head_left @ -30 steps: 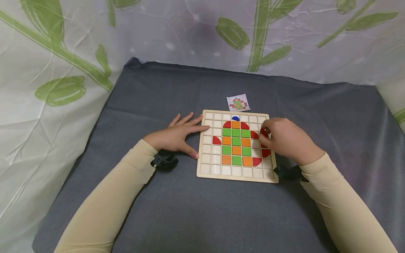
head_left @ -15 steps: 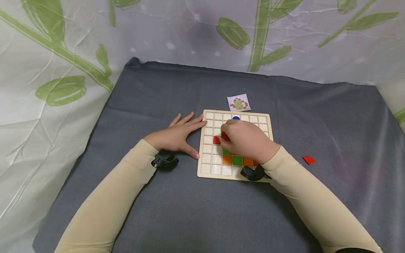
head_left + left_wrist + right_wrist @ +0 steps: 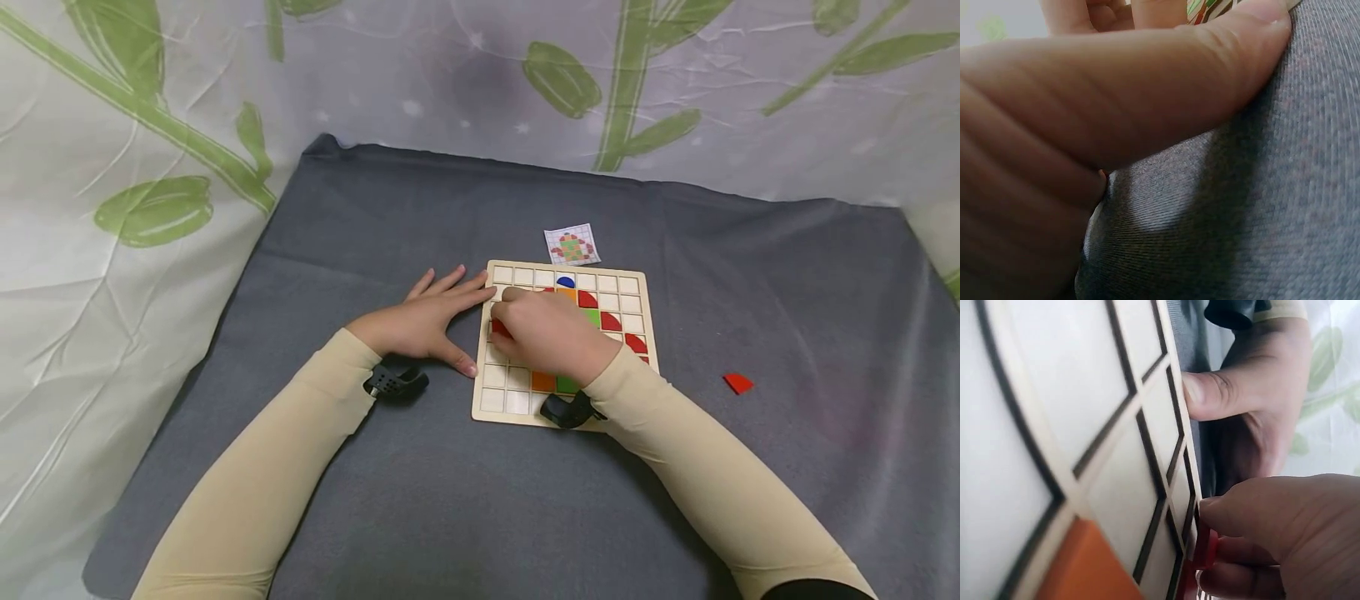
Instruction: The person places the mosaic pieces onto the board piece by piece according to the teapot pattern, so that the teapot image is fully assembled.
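Note:
A light wooden grid board [image 3: 501, 417] lies on grey cloth, filled partly with orange, green and red flat pieces and a blue half-round [image 3: 566, 282]. My left hand [image 3: 423, 325] is spread at the board's left edge, fingertips on its rim. Over the board's left columns, my right hand [image 3: 551, 332] pinches a red piece [image 3: 1205, 547] between thumb and fingers, down at the grid cells. This hand hides much of the pattern's middle. In the right wrist view an orange square [image 3: 1088, 569] sits in a nearby cell. The left wrist view is mostly thumb [image 3: 1147, 87] and cloth.
A small printed card [image 3: 572, 245] with a coloured grid pattern lies just behind the board. One loose red piece [image 3: 738, 383] rests on the cloth to the right. A leaf-patterned sheet [image 3: 450, 75] hangs behind and at the sides.
From the board's right side, my right hand has crossed to its left columns, with a red piece in its fingers. The loose red piece at right has come into view. My left hand stays put.

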Tool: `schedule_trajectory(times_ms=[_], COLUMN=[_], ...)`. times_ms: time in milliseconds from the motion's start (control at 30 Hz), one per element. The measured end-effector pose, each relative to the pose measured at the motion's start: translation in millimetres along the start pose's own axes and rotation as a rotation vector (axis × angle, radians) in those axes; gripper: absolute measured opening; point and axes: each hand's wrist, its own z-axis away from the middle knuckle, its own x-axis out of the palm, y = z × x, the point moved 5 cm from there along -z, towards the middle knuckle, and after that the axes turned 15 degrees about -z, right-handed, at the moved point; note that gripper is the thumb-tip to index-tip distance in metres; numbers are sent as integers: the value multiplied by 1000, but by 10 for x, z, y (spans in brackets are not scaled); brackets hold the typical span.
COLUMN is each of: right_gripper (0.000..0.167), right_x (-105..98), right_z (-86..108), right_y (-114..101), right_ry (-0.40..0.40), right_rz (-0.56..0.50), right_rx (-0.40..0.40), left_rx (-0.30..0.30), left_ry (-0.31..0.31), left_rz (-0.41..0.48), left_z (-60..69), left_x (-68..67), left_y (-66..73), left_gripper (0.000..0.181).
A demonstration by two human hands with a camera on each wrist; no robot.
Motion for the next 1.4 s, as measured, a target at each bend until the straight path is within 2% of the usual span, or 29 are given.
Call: schedule_trajectory(times_ms=[333, 700, 1000, 1200, 1400], right_gripper=[7, 19, 17, 20, 21], right_x=[13, 9, -9, -18, -72], right_z=[23, 49, 77, 100, 270], right_y=[-24, 3, 15, 33, 65], right_ry=[0, -50, -11, -26, -13], right_rz=[-22, -82, -156, -187, -184], right_rx=[-41, -48, -108, -70, -22], left_rx=[-10, -13, -14, -21, -24], left_ry=[-13, -9, -8, -10, -16], left_rz=[17, 19, 13, 4, 15], left_z=[6, 14, 22, 26, 34], left_x=[-5, -11, -11, -15, -31], left_y=[28, 25, 20, 10, 38], left_gripper=[123, 123, 122, 122, 122])
